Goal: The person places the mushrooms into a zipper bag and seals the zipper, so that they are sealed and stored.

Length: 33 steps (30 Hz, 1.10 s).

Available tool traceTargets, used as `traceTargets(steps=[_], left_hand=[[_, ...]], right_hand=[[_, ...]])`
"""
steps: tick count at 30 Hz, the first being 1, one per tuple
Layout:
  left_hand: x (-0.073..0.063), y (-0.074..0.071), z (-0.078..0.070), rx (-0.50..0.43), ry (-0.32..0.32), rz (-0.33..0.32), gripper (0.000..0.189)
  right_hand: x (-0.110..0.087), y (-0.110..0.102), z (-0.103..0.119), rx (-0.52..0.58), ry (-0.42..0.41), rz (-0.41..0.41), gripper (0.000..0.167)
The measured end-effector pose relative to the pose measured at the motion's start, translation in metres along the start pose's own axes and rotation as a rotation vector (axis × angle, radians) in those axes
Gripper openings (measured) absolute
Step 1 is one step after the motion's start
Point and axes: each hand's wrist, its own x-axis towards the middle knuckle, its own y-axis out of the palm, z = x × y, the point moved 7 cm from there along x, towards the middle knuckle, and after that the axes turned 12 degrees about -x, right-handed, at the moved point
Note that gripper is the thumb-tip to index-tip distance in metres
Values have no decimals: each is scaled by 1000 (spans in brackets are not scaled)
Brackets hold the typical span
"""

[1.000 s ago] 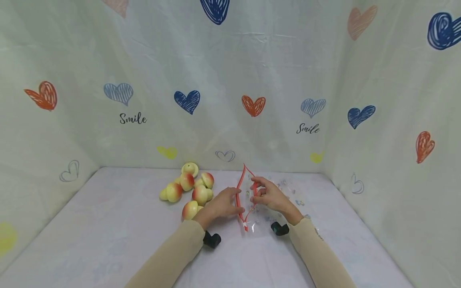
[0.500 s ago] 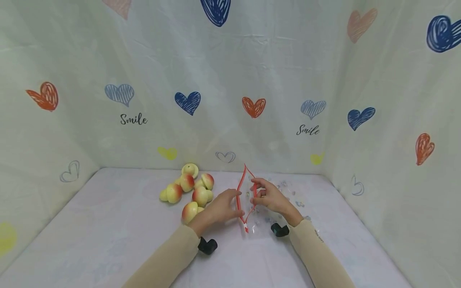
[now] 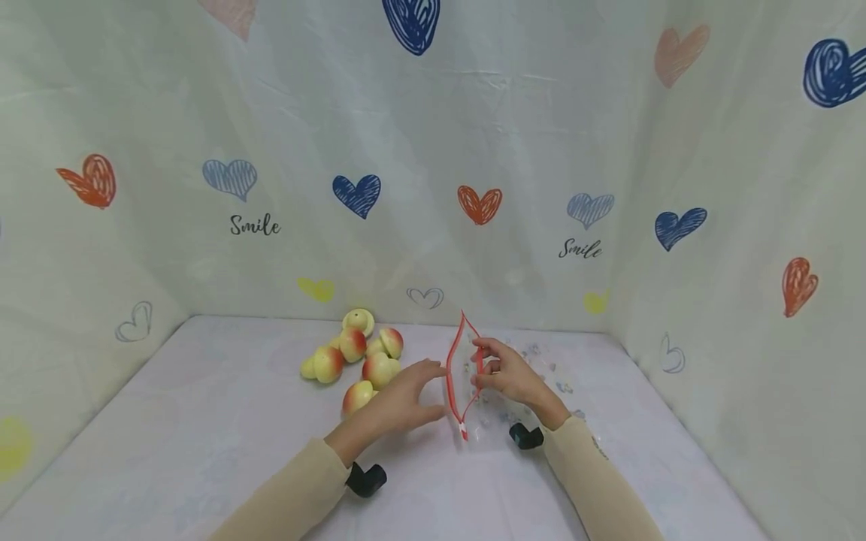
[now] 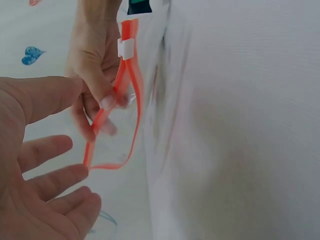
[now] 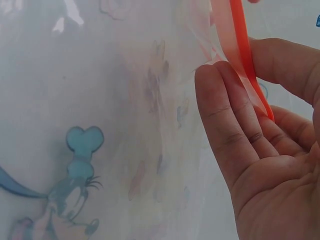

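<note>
A clear plastic zip bag (image 3: 450, 379) with a red zip edge stands with its mouth spread, its see-through body reaching right over the table. Cartoon prints show on it in the right wrist view. A white slider (image 4: 126, 48) sits at the near end of the zip. My right hand (image 3: 512, 376) pinches the right side of the red edge between thumb and fingers. Just left of the mouth is my left hand (image 3: 399, 406), fingers spread and holding nothing. Behind it lie several yellow-and-red peach-like fruits (image 3: 328, 364), one partly hidden by the left hand.
A white cloth covers the table (image 3: 223, 436). Heart-printed curtain walls (image 3: 433, 248) rise at the back and both sides. Black wrist-worn pieces stick out at the left cuff (image 3: 367, 479) and the right cuff (image 3: 525, 436).
My left hand has let go of the bag's left edge and moved left and toward me, its fingers spreading. The right hand keeps its hold; the fruits have not moved.
</note>
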Motion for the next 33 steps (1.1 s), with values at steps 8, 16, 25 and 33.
traceTargets(steps=[8,16,25,33], left_hand=[[-17,-13,5,-11,80,-33,55],[-29,-36,19,10,130,-103,54],[-42,-54,33,25,155,-163,55],[-56,-64,42,26,179,-178,57]], right_hand=[[2,1,-5,-9,-6,-15,67],[3,2,-6,-15,-13,-6,68],[4,2,-4,-42,-35,-4,70],[-5,-3,15,-50,-18,12,68]])
